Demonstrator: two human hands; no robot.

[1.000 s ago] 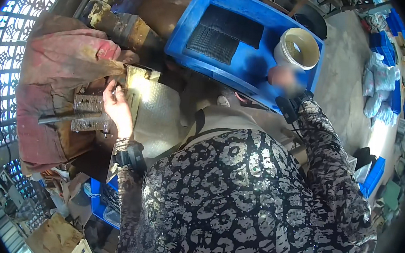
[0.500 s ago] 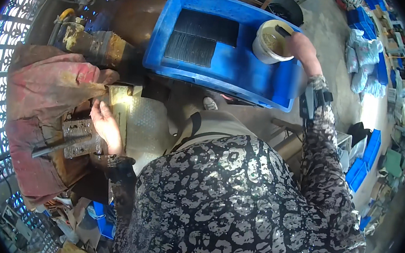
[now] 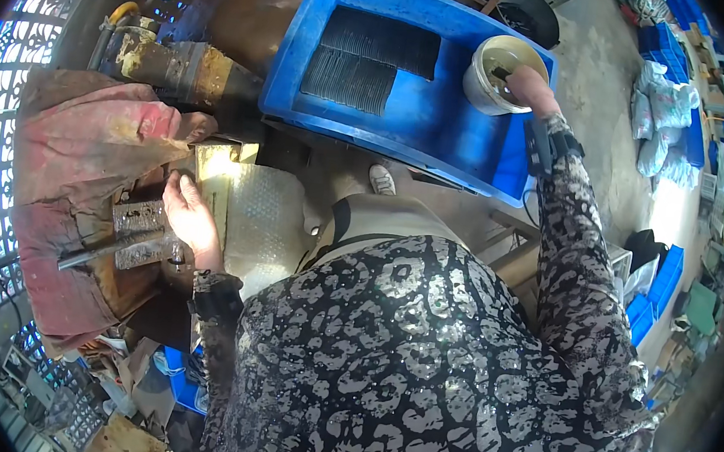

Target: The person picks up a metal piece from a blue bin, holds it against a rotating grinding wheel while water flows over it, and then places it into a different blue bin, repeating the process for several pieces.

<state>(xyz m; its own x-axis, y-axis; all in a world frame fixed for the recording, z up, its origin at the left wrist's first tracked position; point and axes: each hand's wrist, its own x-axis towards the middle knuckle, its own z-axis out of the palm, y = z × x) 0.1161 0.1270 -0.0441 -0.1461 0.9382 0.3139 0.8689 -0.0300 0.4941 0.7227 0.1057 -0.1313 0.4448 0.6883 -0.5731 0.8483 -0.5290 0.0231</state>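
1. The right hand (image 3: pixel 529 88) reaches over the near-right rim of the white bucket (image 3: pixel 479 93), fingers bent; a dark piece (image 3: pixel 500 72) shows inside by the fingertips, though I cannot tell whether it is gripped.
2. The bucket stands at the right end of the blue tub (image 3: pixel 429 115), with bare tub floor between it and two rows of dark strips (image 3: pixel 350 81).
3. The left hand (image 3: pixel 187 209) is loosely open, nothing visible in it, just beside the metal block (image 3: pixel 140 220).
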